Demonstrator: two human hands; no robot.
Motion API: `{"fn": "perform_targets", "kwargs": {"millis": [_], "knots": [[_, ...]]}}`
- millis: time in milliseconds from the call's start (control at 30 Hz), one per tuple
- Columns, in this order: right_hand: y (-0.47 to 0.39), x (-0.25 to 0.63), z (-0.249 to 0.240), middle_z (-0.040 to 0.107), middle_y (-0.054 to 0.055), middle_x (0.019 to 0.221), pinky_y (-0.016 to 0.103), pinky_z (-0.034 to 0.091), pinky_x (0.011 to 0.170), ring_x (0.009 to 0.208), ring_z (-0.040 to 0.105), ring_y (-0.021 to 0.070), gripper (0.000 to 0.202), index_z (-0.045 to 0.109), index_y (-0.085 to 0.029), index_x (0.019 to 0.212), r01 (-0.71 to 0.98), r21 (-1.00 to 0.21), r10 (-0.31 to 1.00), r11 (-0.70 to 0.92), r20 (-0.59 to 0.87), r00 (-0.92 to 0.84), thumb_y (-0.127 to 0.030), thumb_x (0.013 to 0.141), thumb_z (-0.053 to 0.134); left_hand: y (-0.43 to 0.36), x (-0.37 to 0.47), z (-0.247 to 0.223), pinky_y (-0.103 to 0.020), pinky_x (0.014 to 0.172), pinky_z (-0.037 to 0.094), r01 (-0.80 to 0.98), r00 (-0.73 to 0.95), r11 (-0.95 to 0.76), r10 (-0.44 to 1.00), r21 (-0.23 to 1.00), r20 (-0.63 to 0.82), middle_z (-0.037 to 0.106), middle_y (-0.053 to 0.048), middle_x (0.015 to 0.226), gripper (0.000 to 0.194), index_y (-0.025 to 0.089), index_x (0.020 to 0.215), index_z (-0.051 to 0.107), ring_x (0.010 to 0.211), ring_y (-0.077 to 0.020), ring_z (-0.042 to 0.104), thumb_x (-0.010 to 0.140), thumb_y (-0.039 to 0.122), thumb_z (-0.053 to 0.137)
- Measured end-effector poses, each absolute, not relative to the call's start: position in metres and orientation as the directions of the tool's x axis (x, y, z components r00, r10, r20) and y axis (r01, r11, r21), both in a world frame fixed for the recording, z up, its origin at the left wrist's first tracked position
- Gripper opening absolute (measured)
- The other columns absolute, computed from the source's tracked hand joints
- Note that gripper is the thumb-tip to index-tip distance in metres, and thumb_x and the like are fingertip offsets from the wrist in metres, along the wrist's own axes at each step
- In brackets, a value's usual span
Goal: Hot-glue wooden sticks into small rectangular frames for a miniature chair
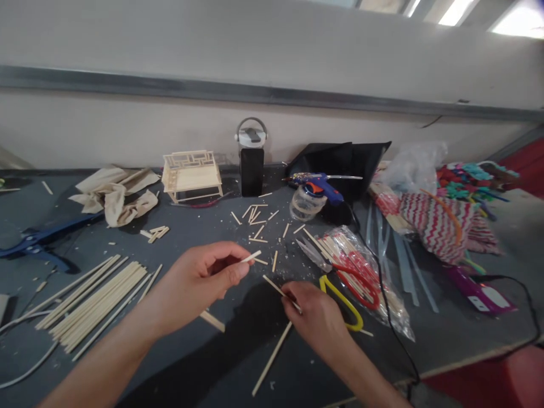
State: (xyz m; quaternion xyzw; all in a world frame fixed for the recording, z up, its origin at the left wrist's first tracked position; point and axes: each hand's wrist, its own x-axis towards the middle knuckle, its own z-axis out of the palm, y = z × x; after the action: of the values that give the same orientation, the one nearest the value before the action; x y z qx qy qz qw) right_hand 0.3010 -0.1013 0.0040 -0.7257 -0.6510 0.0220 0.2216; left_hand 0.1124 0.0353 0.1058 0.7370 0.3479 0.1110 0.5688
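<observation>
My left hand [212,272] pinches a short wooden stick [251,256] between thumb and fingertips, above the dark table. Lower and to the right, my right hand [308,306] closes on another wooden stick [274,285], whose tip points up and left. A longer wooden stick [272,360] lies on the table just below the right hand. Under the left wrist is a short flat piece of wood [212,321]. Several cut stick pieces [255,214] lie scattered beyond both hands. At the back stands a small model bench [193,175] made of sticks.
Red-handled scissors [355,286] and a yellow-handled tool [342,306] lie right of my right hand, by a plastic bag of sticks [340,243]. A blue glue gun [323,187] rests on a clear jar [306,205]. Left are a stick bundle [102,303] and a blue clamp [38,243].
</observation>
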Motion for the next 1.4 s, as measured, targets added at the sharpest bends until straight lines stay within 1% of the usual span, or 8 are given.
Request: {"fn": "perform_targets", "kwargs": {"millis": [133,200,367,667,967,1067,1133,1400], "knots": [[-0.101,0.316,0.017,0.069,0.004,0.077,0.027,0.047,0.063,0.072,0.065,0.018,0.012,0.064,-0.019,0.084,0.952,-0.307,0.949,-0.014,0.295,0.109,-0.026,0.087,0.054,0.038,0.113,0.103,-0.019,0.047,0.034,0.362,0.734,-0.062,0.634,0.93,-0.244,0.049,0.004,0.065,0.025,0.021,0.095,0.065,0.051,-0.008,0.041,0.086,0.042,0.055],[-0.092,0.337,0.041,0.07,0.008,0.089,0.03,0.048,0.07,0.079,0.065,0.0193,0.021,0.063,-0.017,0.099,0.979,-0.195,0.871,-0.053,0.471,0.141,-0.032,0.091,0.051,0.039,0.114,0.101,-0.019,0.046,0.033,0.352,0.734,-0.045,0.633,0.935,-0.246,0.049,0.004,0.064,0.026,0.02,0.094,0.065,0.05,-0.0078,0.041,0.086,0.042,0.055],[-0.041,0.395,0.098,0.065,0.014,0.106,0.04,0.045,0.082,0.099,0.057,0.0296,0.038,0.057,-0.015,0.117,0.922,0.03,0.7,-0.385,0.66,0.271,-0.035,0.085,0.058,0.042,0.119,0.099,-0.018,0.046,0.033,0.333,0.731,-0.031,0.639,0.942,-0.238,0.048,0.005,0.062,0.028,0.019,0.092,0.065,0.049,-0.007,0.039,0.085,0.045,0.056],[0.02,0.414,0.1,0.065,0.021,0.101,0.039,0.044,0.069,0.089,0.062,0.0326,0.059,0.045,-0.007,0.129,0.896,0.129,0.844,-0.425,0.415,0.34,-0.031,0.078,0.063,0.047,0.119,0.094,-0.018,0.045,0.025,0.295,0.699,-0.001,0.681,0.955,-0.216,0.045,0.006,0.061,0.026,0.019,0.092,0.064,0.05,-0.0058,0.036,0.086,0.043,0.057],[0.027,0.424,0.093,0.064,0.015,0.092,0.038,0.045,0.067,0.081,0.062,0.0279,0.037,0.052,-0.011,0.115,0.89,-0.116,0.827,-0.441,0.331,0.454,-0.021,0.079,0.055,0.049,0.115,0.09,-0.019,0.048,0.025,0.128,0.656,0.093,0.738,0.987,-0.154,0.044,0.006,0.061,0.024,0.019,0.093,0.067,0.051,-0.005,0.035,0.088,0.041,0.059],[0.014,0.42,0.095,0.06,0.011,0.095,0.034,0.047,0.068,0.081,0.059,0.0225,0.037,0.054,-0.014,0.108,0.699,-0.624,0.721,-0.35,0.297,0.626,-0.021,0.073,0.06,0.048,0.115,0.09,-0.02,0.046,0.023,0.061,0.634,0.113,0.763,0.992,-0.126,0.046,0.005,0.061,0.023,0.018,0.093,0.067,0.05,-0.0048,0.037,0.087,0.039,0.06],[-0.002,0.411,0.096,0.057,0.006,0.088,0.032,0.049,0.063,0.074,0.057,0.0183,0.035,0.058,-0.017,0.1,0.323,-0.93,0.735,-0.175,0.095,0.672,-0.025,0.067,0.065,0.048,0.115,0.09,-0.02,0.045,0.021,0.027,0.626,0.146,0.768,0.989,-0.131,0.046,0.005,0.061,0.023,0.017,0.093,0.066,0.05,-0.0047,0.037,0.087,0.038,0.06],[-0.053,0.375,0.083,0.053,-0.001,0.072,0.019,0.041,0.045,0.059,0.049,0.0096,0.029,0.065,-0.021,0.093,-0.269,-0.961,0.847,-0.066,-0.197,0.493,-0.028,0.066,0.072,0.048,0.113,0.092,-0.02,0.043,0.018,-0.073,0.675,0.29,0.718,0.954,-0.167,0.047,0.004,0.059,0.021,0.016,0.091,0.068,0.047,-0.0038,0.035,0.088,0.035,0.061]]}}
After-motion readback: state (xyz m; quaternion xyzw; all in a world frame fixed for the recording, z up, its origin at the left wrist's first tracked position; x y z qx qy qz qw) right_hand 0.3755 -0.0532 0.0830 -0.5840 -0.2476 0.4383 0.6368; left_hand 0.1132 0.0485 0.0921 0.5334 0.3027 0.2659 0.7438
